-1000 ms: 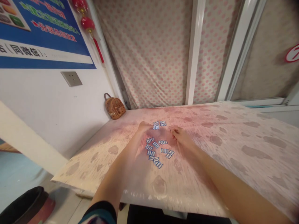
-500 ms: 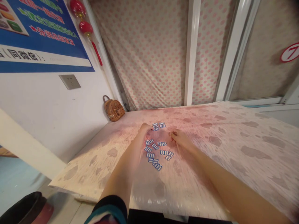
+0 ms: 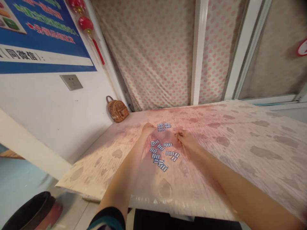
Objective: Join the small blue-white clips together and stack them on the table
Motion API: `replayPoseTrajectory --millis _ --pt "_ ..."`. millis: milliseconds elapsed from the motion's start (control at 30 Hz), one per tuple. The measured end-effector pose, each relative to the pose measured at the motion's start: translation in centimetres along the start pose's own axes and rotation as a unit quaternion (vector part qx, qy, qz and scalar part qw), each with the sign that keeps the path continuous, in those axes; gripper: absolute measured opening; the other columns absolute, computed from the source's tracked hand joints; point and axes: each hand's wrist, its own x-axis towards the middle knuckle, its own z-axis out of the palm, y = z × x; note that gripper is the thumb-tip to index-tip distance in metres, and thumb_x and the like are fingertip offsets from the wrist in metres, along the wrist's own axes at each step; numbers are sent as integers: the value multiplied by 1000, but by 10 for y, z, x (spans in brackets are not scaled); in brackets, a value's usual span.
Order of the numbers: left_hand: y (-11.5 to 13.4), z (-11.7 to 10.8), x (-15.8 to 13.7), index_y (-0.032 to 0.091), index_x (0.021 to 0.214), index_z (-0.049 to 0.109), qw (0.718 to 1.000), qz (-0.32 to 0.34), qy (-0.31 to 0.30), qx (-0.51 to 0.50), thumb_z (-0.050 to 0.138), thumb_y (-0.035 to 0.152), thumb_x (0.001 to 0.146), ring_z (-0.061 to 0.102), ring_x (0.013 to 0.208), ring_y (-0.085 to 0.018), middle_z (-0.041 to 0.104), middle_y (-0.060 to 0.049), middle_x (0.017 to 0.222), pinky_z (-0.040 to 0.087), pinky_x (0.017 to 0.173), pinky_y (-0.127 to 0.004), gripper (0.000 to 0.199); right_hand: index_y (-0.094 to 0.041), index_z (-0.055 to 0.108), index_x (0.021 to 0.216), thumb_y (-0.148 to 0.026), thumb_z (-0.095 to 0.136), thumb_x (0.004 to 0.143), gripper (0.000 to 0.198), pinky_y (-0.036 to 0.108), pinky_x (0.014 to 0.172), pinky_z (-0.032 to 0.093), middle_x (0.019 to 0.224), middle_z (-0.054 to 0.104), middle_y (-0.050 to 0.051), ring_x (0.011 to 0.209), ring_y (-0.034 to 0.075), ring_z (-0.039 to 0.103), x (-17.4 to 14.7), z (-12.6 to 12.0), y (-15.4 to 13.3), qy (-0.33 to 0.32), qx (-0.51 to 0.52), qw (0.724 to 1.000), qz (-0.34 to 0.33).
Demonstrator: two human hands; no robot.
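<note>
Several small white cards or tiles with blue borders lie on the table. One neat group of tiles (image 3: 161,127) sits at the far side, with a smaller cluster (image 3: 167,125) to its right. Nearer to me a loose scatter of tiles (image 3: 155,156) overlaps in a crooked line, and a few more pieces (image 3: 172,154) lie to its right. My left hand (image 3: 148,127) rests just left of the far group, its fingers mostly hidden and blurred. To the right of the tiles is my right hand (image 3: 183,137), fingers curled together; anything in them is too small to make out.
A patterned, plastic-covered cloth lies over the table (image 3: 211,182). A small brown backpack-shaped bag (image 3: 118,111) stands at the back left corner by the wall. Behind hangs a dotted curtain (image 3: 153,57). A dark bin (image 3: 31,212) is on the floor at lower left.
My left hand has drawn slightly left, away from the far group of tiles. The right hand stays almost in place. The view has shifted a little; the tiles look unmoved.
</note>
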Motion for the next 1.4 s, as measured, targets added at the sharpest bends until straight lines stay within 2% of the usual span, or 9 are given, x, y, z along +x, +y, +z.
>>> replayPoseTrajectory --millis 100,267,367,467,633,767,900,1133,1400 --pt "-6 1 -24 15 74 71 998 48 -23 -21 71 19 67 62 71 -16 67 -2 69 43 62 -22 8 -19 64 78 -20 51 81 14 23 63 43 75 70 2 68 14 64 -3 -3 -6 -9 -11 1000 -14" --pt "-11 17 -60 15 78 71 970 169 -167 -54 79 28 63 60 65 -15 67 -1 71 41 58 -22 21 -17 63 83 -12 51 78 14 24 69 43 83 67 3 75 14 62 -13 0 -17 -76 -61 991 -96" --pt "-12 22 -67 17 78 70 963 207 -168 -32 84 32 57 58 64 -15 65 0 71 39 56 -23 29 -16 63 87 -11 55 74 15 23 67 43 87 64 4 75 13 60 -17 4 -19 -98 -84 987 -100" --pt "-10 22 -68 17 75 69 960 220 -171 -3 82 27 60 57 66 -15 65 0 71 37 57 -23 23 -16 63 91 -13 57 73 19 23 66 42 92 62 5 75 13 59 -18 6 -18 -108 -90 986 -95" --pt "-4 24 -73 15 72 66 957 225 -180 -31 77 21 64 54 63 -12 62 2 66 35 57 -22 15 -18 61 83 -20 55 78 9 25 63 38 83 62 3 71 14 56 -20 4 -24 -101 -100 985 -98" --pt "3 20 -75 12 75 65 942 202 -179 -199 76 31 69 53 62 -11 61 1 66 36 58 -22 22 -20 54 78 -23 49 82 7 26 64 37 76 62 1 69 15 56 -18 -2 -33 -37 -48 992 -115" --pt "10 13 -75 10 73 67 914 169 -176 -325 82 41 61 55 63 -11 65 -2 69 39 61 -23 37 -22 53 77 -29 52 81 7 26 63 40 72 62 0 67 15 57 -14 -7 -33 -14 52 995 -87" --pt "17 6 -82 10 77 74 926 143 -152 -314 80 42 70 57 60 -11 70 -5 70 40 58 -21 33 -23 50 74 -31 54 79 10 26 57 42 62 63 -2 55 13 56 -15 -13 -39 25 115 993 -16" --pt "24 8 -90 10 78 74 924 95 -152 -337 75 29 80 65 63 -13 73 -8 72 48 60 -21 19 -23 48 72 -31 54 79 13 26 54 40 59 63 -2 52 14 56 -23 -18 -56 41 83 996 -3"
